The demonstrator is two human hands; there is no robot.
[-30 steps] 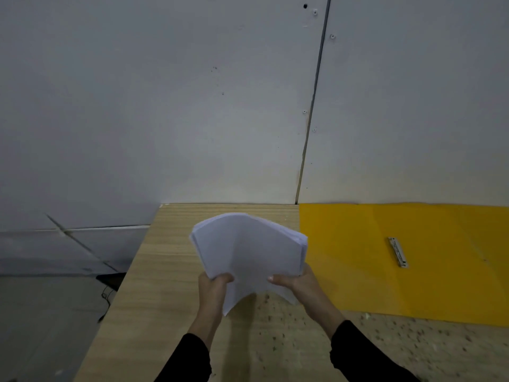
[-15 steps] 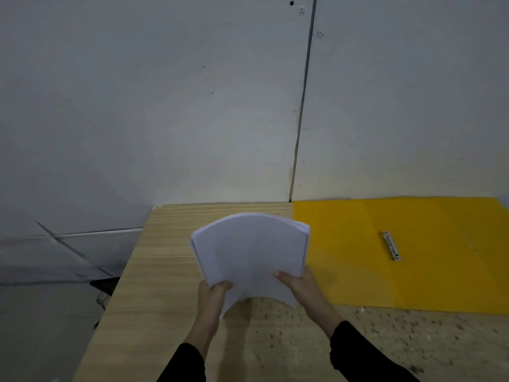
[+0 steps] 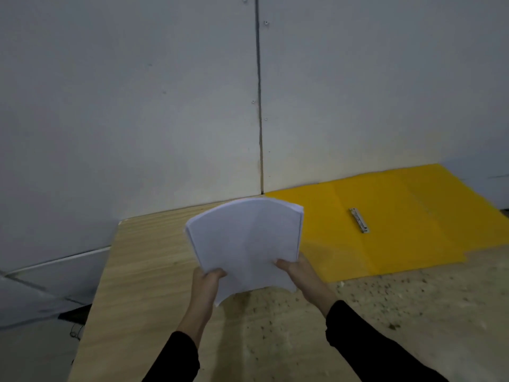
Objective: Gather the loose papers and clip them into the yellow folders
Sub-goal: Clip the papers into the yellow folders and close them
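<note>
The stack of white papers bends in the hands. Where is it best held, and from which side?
Hold the stack probably at its two side edges near the middle, one hand coming from each side. Now the left hand and the right hand pinch only the near corners, so the stack bows between them.

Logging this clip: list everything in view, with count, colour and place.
wall: grey-white panels, at the back
table: one, light wood, against the wall
stack of papers: one, white, held above the table, bowed
yellow folder: one, yellow, lying open on the table, right, by the wall
metal clip: one, silver, inside the folder
left hand: one, grips the stack's lower left corner
right hand: one, grips the stack's lower right edge
</note>
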